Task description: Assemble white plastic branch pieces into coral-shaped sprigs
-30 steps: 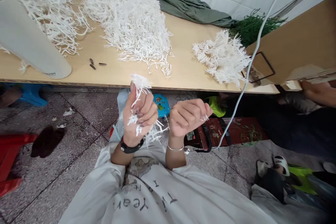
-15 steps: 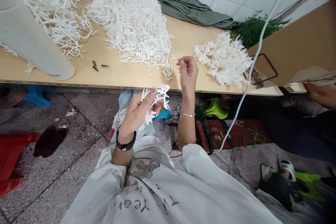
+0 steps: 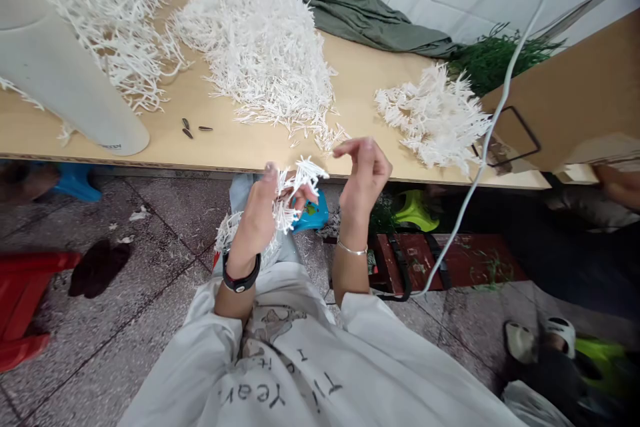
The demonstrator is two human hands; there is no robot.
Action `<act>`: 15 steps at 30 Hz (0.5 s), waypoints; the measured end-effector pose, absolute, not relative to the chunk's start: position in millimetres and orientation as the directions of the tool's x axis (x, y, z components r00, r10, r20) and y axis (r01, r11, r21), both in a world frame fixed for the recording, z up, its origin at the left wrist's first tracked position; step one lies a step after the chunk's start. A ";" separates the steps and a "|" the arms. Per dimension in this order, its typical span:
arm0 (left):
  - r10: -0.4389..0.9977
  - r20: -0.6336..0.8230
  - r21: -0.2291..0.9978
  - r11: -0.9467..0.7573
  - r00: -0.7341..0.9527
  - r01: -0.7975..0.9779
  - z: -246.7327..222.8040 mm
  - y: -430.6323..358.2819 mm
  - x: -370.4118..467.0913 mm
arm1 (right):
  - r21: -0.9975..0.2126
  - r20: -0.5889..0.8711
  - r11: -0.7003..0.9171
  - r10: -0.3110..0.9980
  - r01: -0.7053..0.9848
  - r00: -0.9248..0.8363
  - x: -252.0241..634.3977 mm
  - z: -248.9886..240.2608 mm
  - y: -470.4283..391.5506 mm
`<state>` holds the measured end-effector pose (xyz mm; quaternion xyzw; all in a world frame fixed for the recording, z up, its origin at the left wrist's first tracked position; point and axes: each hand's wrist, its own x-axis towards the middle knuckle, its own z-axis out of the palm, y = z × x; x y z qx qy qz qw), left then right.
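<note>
My left hand is wrapped round a bunch of white branching plastic sprigs, their tips fanning out past the fingers; the thumb is raised. My right hand is at the table's front edge, just right of that bunch. Its fingers are bent and apart, and I see nothing in them. Beyond my hands, a large heap of short white pieces spreads over the table, a few loose ones trailing towards my right hand. More white sprigs lie on my lap, partly hidden by my left forearm.
A smaller white pile lies to the right and longer white strands to the left. A pale bottle stands at left near several dark seeds. A white cable hangs across the right side, before a cardboard box.
My right hand has come down from the edge of the heap towards me, its fingers parting. My left thumb has lifted off the sprigs. A few more loose pieces lie at the heap's near edge.
</note>
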<state>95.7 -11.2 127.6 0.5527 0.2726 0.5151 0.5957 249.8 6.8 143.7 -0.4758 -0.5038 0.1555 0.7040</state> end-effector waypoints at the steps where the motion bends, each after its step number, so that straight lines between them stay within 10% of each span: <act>1: 0.906 0.253 0.946 -0.158 0.338 -0.285 129.5 -11.8 95.9 | -0.832 0.553 0.503 0.706 0.236 0.443 244.3 146.5 -2.9; 15: 0.880 0.429 0.902 -0.407 0.202 -0.141 136.2 -5.6 96.9 | -0.842 0.537 0.488 0.796 0.229 0.280 217.5 145.3 -42.5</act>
